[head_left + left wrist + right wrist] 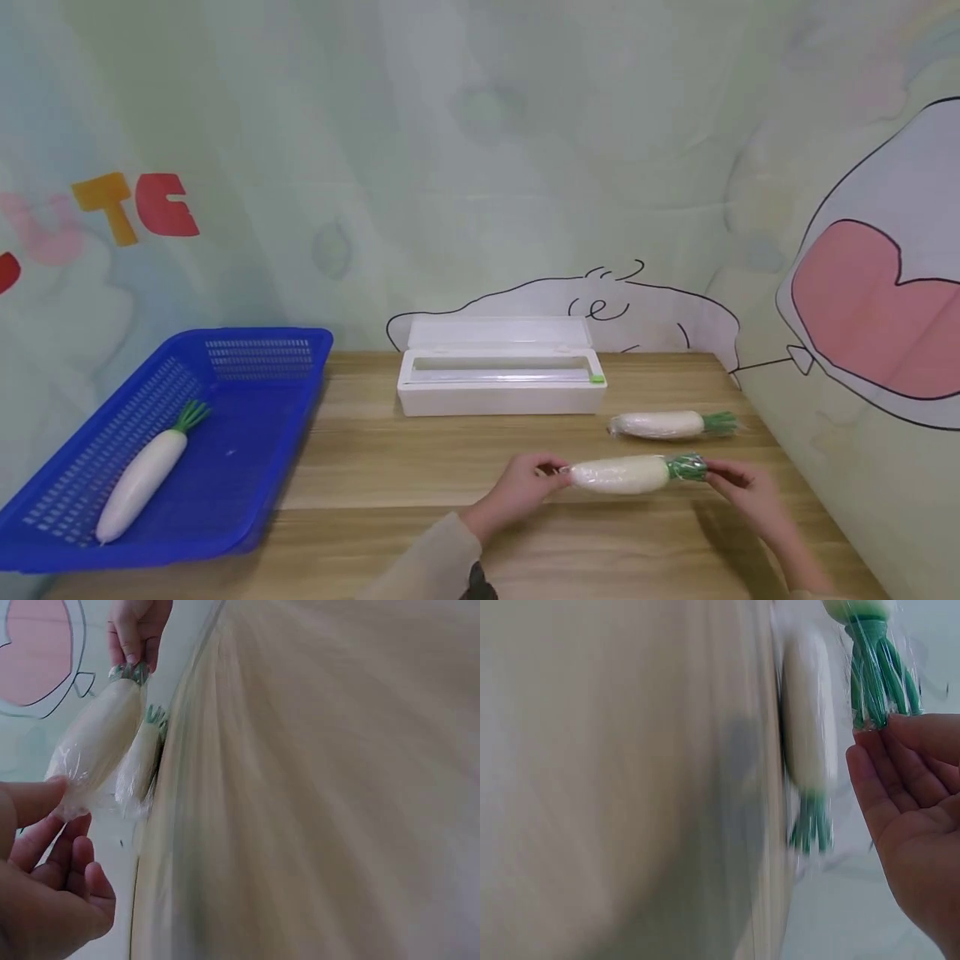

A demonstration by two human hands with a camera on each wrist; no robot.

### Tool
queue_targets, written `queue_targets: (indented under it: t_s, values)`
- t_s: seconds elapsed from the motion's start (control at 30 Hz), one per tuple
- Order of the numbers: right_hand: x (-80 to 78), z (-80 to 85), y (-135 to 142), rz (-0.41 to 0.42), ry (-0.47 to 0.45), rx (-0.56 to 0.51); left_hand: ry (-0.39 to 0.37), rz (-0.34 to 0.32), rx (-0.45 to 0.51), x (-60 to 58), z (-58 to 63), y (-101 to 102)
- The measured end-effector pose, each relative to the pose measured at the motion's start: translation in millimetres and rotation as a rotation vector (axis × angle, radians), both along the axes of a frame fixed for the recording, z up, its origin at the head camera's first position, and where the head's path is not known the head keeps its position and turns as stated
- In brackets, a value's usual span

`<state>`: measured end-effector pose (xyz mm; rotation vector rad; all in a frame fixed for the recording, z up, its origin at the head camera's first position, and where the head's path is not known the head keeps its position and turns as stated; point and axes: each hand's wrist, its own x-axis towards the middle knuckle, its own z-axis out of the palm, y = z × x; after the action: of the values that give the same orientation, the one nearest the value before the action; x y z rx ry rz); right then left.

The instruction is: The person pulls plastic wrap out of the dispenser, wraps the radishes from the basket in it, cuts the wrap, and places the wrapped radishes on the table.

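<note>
A white radish with green stems, wrapped in clear film, is held level between both hands. My left hand pinches the film at its white tip, thumb against fingers, as the left wrist view also shows. At the other end, my right hand pinches the wrapped green stems between thumb and fingers. Just behind lies a second film-wrapped radish on the wooden table, its stems pointing right. In the right wrist view this second radish shows beside the held one.
A white film dispenser box stands at the back with its clear lid raised. On the left, a blue basket contains one unwrapped radish. A printed curtain hangs behind the wooden table.
</note>
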<state>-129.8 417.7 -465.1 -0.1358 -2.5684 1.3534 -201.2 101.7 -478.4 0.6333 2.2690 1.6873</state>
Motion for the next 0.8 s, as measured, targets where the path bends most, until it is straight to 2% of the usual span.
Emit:
queue_targets:
  t_s: [0.1,0.23,0.3,0.53,0.63,0.8]
  values:
    - [-6.2,4.0,27.4,-0.043,-0.034,0.077,0.026,0.021,-0.010,-12.1,0.4,32.5]
    - [-16.6,7.5,54.1,-0.088,-0.159,0.189,0.055,0.050,-0.022,-24.9,-1.9,65.8]
    - [-21.0,7.4,64.1,-0.096,-0.206,0.199,0.048,0.066,-0.022,-28.4,-5.1,80.0]
    - [-34.7,-1.3,85.8,-0.111,-0.239,0.210,0.065,0.082,-0.008,-30.2,-13.5,104.5]
    - [-39.0,-4.8,90.2,-0.120,-0.257,0.187,0.087,0.112,-0.062,-30.7,-13.2,108.3]
    - [-43.1,-10.2,91.6,-0.136,-0.254,0.173,0.178,0.175,-0.184,-33.2,-15.8,111.8]
